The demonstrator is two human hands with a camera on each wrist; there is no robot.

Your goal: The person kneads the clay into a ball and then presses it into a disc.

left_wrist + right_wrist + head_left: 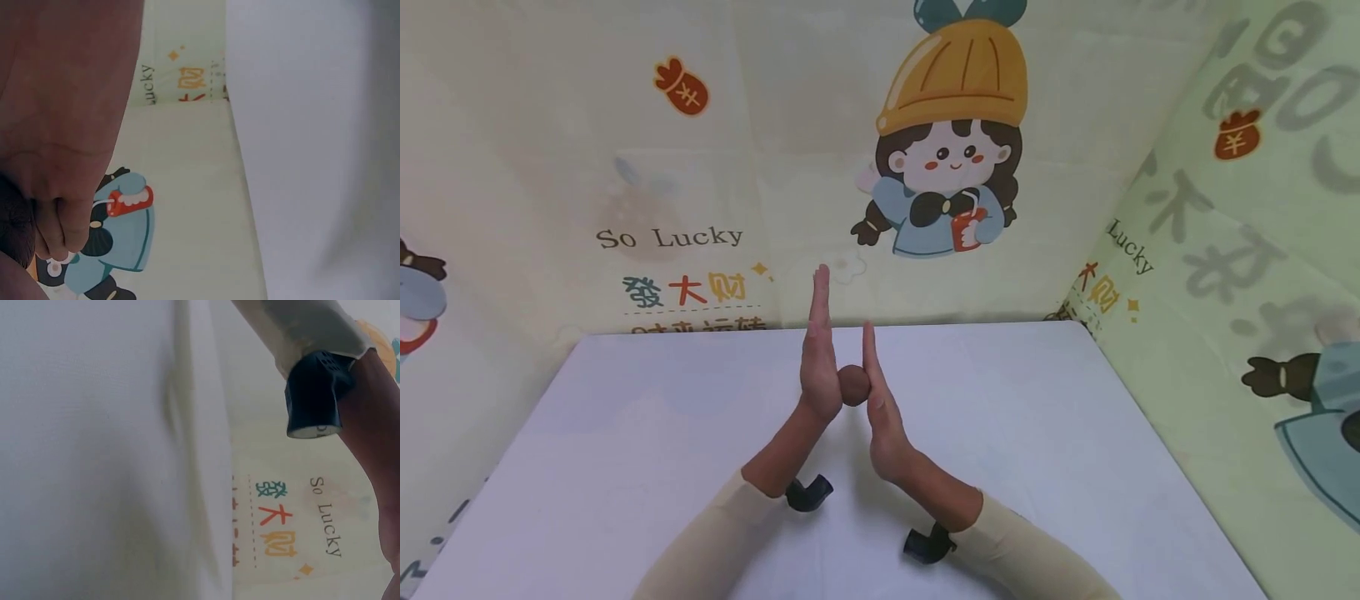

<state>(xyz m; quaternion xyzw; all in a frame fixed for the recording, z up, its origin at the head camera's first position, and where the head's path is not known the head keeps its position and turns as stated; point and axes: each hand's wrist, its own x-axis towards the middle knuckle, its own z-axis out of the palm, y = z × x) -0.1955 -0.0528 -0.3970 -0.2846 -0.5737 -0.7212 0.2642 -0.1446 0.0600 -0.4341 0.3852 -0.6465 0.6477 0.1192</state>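
Note:
A small brown ball [853, 386] sits between the palms, with a hand pressing on each side of it, above the white table. My left hand [822, 358] stands on edge, fingers straight and pointing up and away. On the ball's other side, my right hand [883, 408] is held the same way, its straight fingers together. In the left wrist view the ball [14, 222] shows as a dark round shape at the left edge, beside the right hand [62, 125]. The right wrist view shows the left forearm [374, 425]; the ball is out of that view.
The white table [1037, 433] reaches back to a wall cloth [805, 167] printed with a cartoon girl and lettering. Another printed cloth [1210, 250] hangs along the right side. Black wrist devices sit under the left wrist [808, 493] and right wrist [928, 544].

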